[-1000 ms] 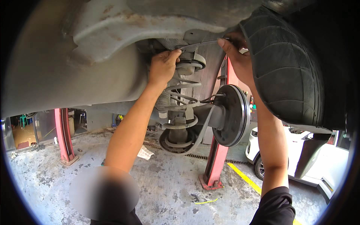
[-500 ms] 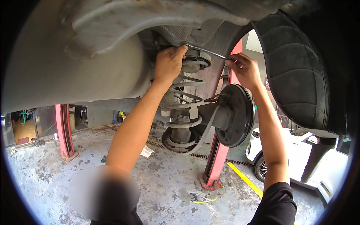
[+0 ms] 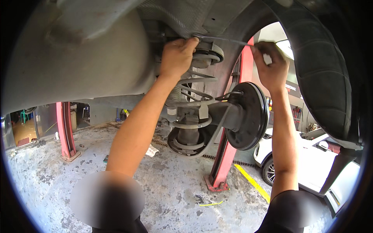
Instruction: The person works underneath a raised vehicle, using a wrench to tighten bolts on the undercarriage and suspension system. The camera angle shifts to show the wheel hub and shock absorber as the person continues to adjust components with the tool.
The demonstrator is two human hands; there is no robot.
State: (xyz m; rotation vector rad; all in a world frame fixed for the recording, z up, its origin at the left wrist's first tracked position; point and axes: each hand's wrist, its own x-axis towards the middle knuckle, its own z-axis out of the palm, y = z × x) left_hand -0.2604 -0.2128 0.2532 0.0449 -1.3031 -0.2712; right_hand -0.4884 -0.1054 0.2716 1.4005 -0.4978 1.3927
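Overhead, a long, thin metal wrench (image 3: 225, 39) spans the gap between my two hands, blurred by motion. My left hand (image 3: 176, 58) is closed at its left end, thumb pressed against the wrench head just above the upper spring mount (image 3: 210, 56). The fastener under that head is hidden. My right hand (image 3: 275, 70) pinches the wrench's far right end between thumb and fingers. Below my hands hangs a coil spring (image 3: 204, 79), its lower end resting in a round seat. A dark round brake drum (image 3: 248, 116) sits to the right, under my right hand.
A large grey tank-like underbody part (image 3: 85, 62) fills the upper left. The black wheel-arch liner (image 3: 322, 73) curves down at right. Red lift posts (image 3: 66, 128) stand left and behind the suspension. A white car (image 3: 303, 159) is parked at right on the worn floor (image 3: 171, 194).
My right hand has swung right and slightly up with the wrench end. The left hand stays at the wrench head, and the whole view has shifted a little.
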